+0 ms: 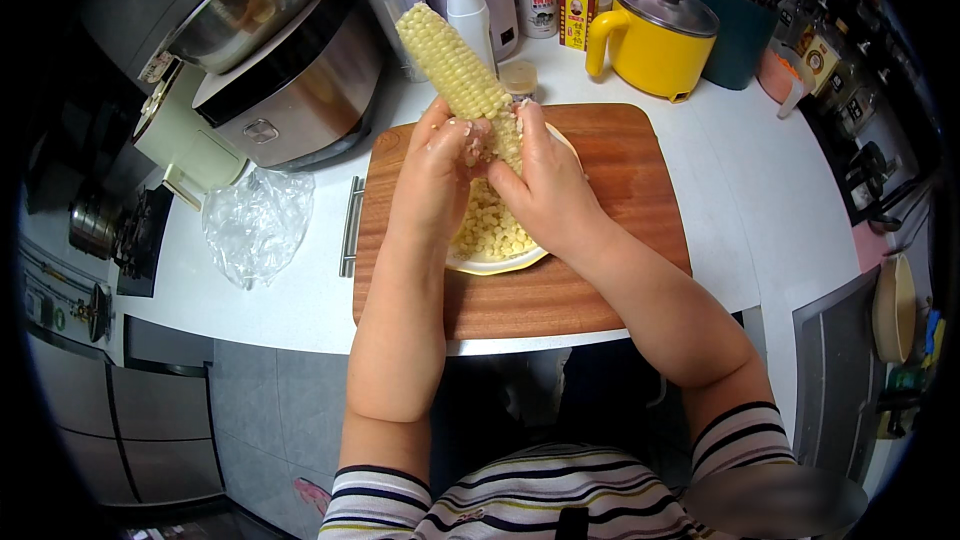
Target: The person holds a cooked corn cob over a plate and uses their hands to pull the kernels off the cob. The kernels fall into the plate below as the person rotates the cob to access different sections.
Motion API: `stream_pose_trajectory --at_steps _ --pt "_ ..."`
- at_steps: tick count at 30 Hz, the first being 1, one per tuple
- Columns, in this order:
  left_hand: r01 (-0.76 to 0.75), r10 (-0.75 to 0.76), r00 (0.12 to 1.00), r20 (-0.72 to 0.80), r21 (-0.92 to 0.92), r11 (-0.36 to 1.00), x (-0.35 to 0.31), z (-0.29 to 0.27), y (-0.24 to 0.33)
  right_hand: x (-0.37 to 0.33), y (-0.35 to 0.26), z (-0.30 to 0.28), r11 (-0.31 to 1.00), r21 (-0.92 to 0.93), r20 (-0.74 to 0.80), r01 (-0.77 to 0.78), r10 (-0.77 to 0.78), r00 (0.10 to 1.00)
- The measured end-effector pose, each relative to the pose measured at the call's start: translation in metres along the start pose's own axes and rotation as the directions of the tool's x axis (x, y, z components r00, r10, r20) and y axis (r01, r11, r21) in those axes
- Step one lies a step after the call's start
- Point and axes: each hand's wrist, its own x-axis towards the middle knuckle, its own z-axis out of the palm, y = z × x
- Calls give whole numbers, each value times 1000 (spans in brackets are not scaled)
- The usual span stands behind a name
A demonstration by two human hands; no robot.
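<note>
A pale yellow corn cob is tilted up and to the left above a plate. My left hand grips it from the left, with bits of corn stuck to the fingers. On the other side my right hand is closed round the lower end, where the kernels are partly stripped away. Beneath both hands, loose corn kernels lie heaped on the white plate with a yellow rim. The plate rests on a brown wooden cutting board. My hands hide part of the cob and plate.
A crumpled clear plastic bag lies left of the board, near a silver and black cooker topped by a metal bowl. Behind the board stand a white spray bottle, a small jar and a yellow electric pot.
</note>
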Motion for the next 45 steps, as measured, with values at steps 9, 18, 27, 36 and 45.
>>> stream_pose_trajectory --at_steps 9,18,27,36,45 --pt "-49 45 997 70 57 997 4 -10 -4 0 1 2 1000 15 -40 12 -12 999" --pt "-53 56 998 -40 80 995 2 3 -1 -1 -2 2 1000 -10 -17 -14 14 1000" --pt "-73 71 997 21 81 994 4 -8 -6 -2 -1 1 1000 -12 3 -11 11 1000" --pt "-92 94 994 61 -33 995 4 -7 -5 0 0 1 1000 28 -74 -6 8 997" --pt "-49 51 999 -11 119 992 4 -8 -4 -1 3 2 1000 26 -1 11 -11 1000"
